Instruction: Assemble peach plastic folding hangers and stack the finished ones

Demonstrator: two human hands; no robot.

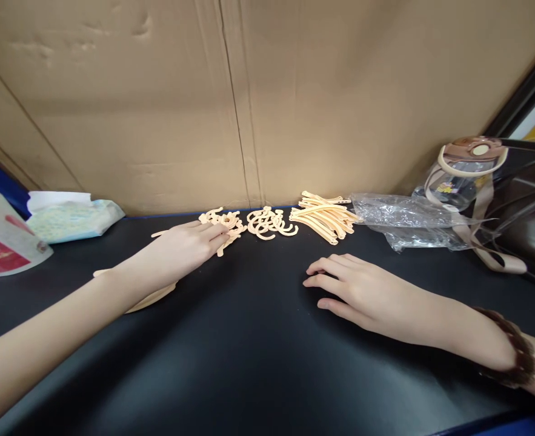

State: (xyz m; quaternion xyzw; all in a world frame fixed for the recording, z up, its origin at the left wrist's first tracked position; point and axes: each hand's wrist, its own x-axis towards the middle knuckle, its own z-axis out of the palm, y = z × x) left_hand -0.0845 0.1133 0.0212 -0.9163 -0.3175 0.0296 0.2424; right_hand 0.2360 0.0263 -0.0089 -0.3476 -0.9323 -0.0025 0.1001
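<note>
My left hand (pixel 192 245) reaches over a pile of small peach plastic pieces (pixel 236 225) near the back of the table. Its fingers are bent and close together, with the tips down at the pile; what they grip, if anything, is hidden. To the right of that pile lies a cluster of curved peach plastic hooks (pixel 269 223). Farther right is a stack of long peach plastic strips with holes in their ends (pixel 324 218). My right hand (pixel 351 290) hovers low or rests on the black surface in front of these strips, open, fingers apart, holding nothing.
Beneath my left forearm a flat peach plastic piece (pixel 153 300) is partly covered. A tissue pack (pixel 76 218) and a white-and-red container (pixel 8 236) stand left. Clear plastic bags (pixel 403 218) and a strapped bottle (pixel 467 175) lie right. Cardboard (pixel 158 109) walls the back.
</note>
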